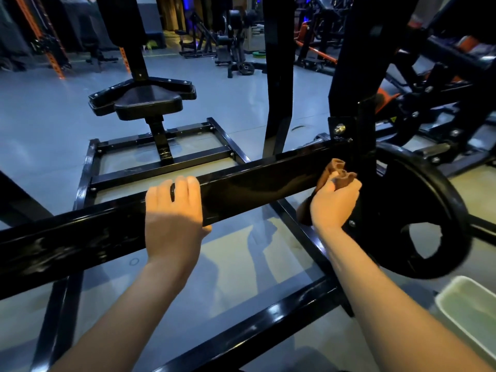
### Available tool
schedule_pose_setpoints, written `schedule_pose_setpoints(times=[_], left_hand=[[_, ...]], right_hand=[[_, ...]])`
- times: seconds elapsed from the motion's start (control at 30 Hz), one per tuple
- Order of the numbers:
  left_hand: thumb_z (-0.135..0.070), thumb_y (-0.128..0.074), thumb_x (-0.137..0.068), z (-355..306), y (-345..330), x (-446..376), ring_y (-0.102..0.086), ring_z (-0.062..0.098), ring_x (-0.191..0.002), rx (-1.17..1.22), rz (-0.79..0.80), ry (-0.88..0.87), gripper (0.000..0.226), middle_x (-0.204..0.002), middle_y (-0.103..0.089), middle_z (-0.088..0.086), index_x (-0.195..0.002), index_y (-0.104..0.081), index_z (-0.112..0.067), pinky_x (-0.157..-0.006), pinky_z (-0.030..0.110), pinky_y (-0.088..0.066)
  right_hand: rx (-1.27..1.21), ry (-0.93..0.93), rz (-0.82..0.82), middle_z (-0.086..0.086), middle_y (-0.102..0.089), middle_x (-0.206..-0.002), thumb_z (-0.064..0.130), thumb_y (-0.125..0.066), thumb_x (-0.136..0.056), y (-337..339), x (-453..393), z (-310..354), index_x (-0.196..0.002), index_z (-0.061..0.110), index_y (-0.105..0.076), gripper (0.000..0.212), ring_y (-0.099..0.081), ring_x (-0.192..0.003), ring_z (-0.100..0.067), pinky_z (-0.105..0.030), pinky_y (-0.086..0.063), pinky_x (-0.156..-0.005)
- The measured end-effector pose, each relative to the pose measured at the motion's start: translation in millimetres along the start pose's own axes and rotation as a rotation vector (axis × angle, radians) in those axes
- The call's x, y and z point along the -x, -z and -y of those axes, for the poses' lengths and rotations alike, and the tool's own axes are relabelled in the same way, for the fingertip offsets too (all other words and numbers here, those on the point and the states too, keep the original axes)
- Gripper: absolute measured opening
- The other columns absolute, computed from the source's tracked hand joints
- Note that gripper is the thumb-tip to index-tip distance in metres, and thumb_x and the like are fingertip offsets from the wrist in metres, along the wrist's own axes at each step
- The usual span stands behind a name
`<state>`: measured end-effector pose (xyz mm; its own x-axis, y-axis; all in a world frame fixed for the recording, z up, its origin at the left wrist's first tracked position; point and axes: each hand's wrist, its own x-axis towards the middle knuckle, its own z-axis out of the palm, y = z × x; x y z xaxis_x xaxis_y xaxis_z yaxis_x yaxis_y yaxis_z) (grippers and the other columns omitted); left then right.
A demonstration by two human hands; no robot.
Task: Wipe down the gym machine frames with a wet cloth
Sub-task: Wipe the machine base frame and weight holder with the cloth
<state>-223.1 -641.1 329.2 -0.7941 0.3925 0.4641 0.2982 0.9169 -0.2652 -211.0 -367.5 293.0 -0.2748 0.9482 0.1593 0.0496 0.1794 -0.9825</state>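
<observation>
We have our left hand (174,218) draped over the long black frame bar (241,189) that runs across the near scene, its fingers (185,186) laid side by side over the top edge and the thumb hooked beneath. Our right hand (334,204) grips the brown cloth (338,173) bunched in curled fingers, pressed to the right end of that bar just beside the upright bracket (346,130) and the black weight plate (418,210).

The risks we see from here: the cloth is wadded rather than flat, so it likely touches only a narrow strip and could leave the bar's underside and far face unwiped. Working this close to the bracket, loose folds may snag on its bolt. A wet, glossy bar could also let our bracing hand slip. The pale tub (469,307) sits on the floor at near right, where a step backward could tip it.
</observation>
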Motion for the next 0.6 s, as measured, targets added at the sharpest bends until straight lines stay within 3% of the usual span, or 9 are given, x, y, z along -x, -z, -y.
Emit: schedule_pose_setpoints(times=[0.13, 0.27, 0.43, 0.53, 0.6], left_hand=[[-0.044, -0.097, -0.060, -2, 0, -1, -0.057, 0.041, -0.105, 0.045, -0.014, 0.030, 0.091, -0.111, -0.062, 0.021, -0.126, -0.054, 0.002, -0.089, 0.049, -0.046], [-0.037, -0.100, -0.055, -4, 1, -1, -0.057, 0.043, -0.106, 0.063, -0.049, 0.050, 0.092, -0.111, -0.062, 0.021, -0.124, -0.054, 0.002, -0.091, 0.053, -0.045], [-0.036, -0.101, -0.052, -4, -7, -1, -0.055, 0.046, -0.111, 0.053, -0.083, 0.060, 0.103, -0.121, -0.061, 0.025, -0.133, -0.051, 0.004, -0.096, 0.055, -0.040], [-0.037, -0.101, -0.052, -5, -6, 0, -0.053, 0.046, -0.114, 0.033, -0.086, 0.054, 0.105, -0.125, -0.059, 0.025, -0.134, -0.051, 0.005, -0.100, 0.058, -0.040], [-0.037, -0.100, -0.053, -4, -6, -1, -0.053, 0.045, -0.116, 0.029, -0.082, 0.058, 0.104, -0.127, -0.058, 0.024, -0.134, -0.051, 0.004, -0.102, 0.059, -0.040]], right_hand=[[-0.156, -0.276, -0.076, -0.010, -0.060, -0.138, 0.035, -0.056, -0.105, 4, -43, 11, -0.142, 0.014, -0.049, 0.043, -0.061, -0.124, -0.026, -0.026, -0.042, -0.091], [-0.169, -0.260, -0.054, -0.009, -0.062, -0.134, 0.034, -0.054, -0.106, 4, -34, -2, -0.139, 0.013, -0.050, 0.039, -0.062, -0.120, -0.026, -0.027, -0.042, -0.088], [-0.142, -0.268, -0.151, -0.006, -0.059, -0.136, 0.032, -0.057, -0.105, 3, -45, 22, -0.140, 0.014, -0.051, 0.040, -0.059, -0.122, -0.021, -0.019, -0.035, -0.082], [-0.083, -0.104, -0.106, 0.003, -0.057, -0.116, 0.033, -0.061, -0.102, -5, -20, 35, -0.121, 0.016, -0.061, 0.026, -0.061, -0.105, -0.016, -0.021, -0.034, -0.078], [-0.059, 0.067, -0.003, 0.005, -0.054, -0.105, 0.030, -0.064, -0.100, -9, 7, 39, -0.107, 0.016, -0.062, 0.016, -0.056, -0.087, 0.001, -0.014, -0.034, -0.070]])
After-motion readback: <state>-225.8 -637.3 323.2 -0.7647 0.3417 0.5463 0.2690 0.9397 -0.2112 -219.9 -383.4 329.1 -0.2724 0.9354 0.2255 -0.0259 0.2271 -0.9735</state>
